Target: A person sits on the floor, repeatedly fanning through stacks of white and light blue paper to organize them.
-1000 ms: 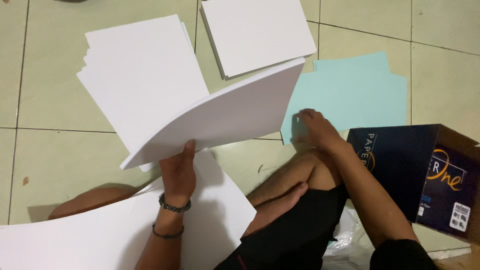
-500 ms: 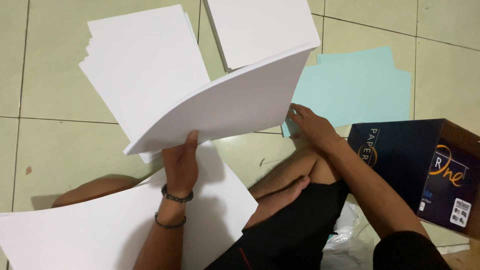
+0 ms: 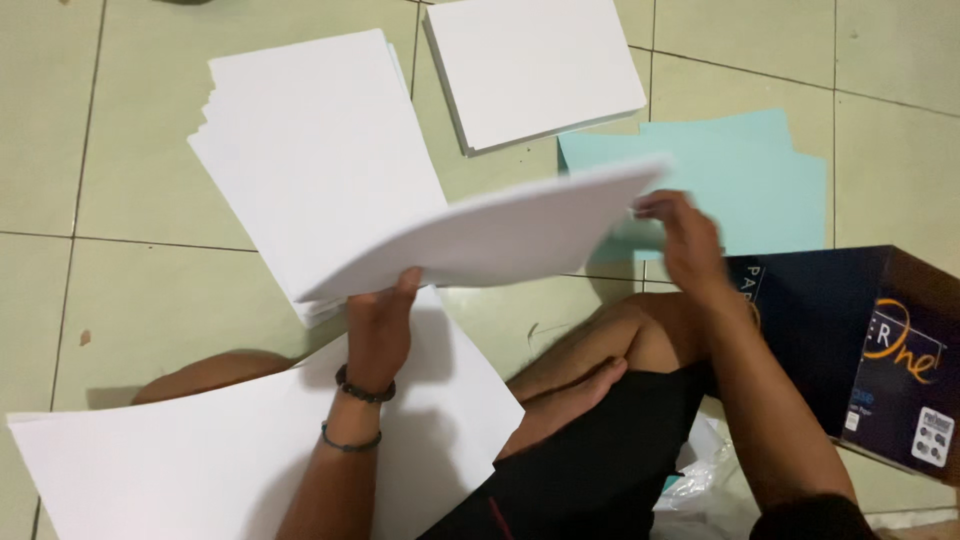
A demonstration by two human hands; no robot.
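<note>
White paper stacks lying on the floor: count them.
3: a fanned stack upper left, a neat stack top centre, big sheets bottom left. The left hand lifts another sheaf.

One head-worn camera looks steeply down, close over hands and tiled floor (image 3: 130, 150).

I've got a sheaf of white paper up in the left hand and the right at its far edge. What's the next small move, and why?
Probably close the right hand on the far edge of the lifted white sheaf. The left hand grips only the near edge, so the sheets bow and hang over the white stack on the tiled floor; the blurred right fingers look barely on them.
</note>
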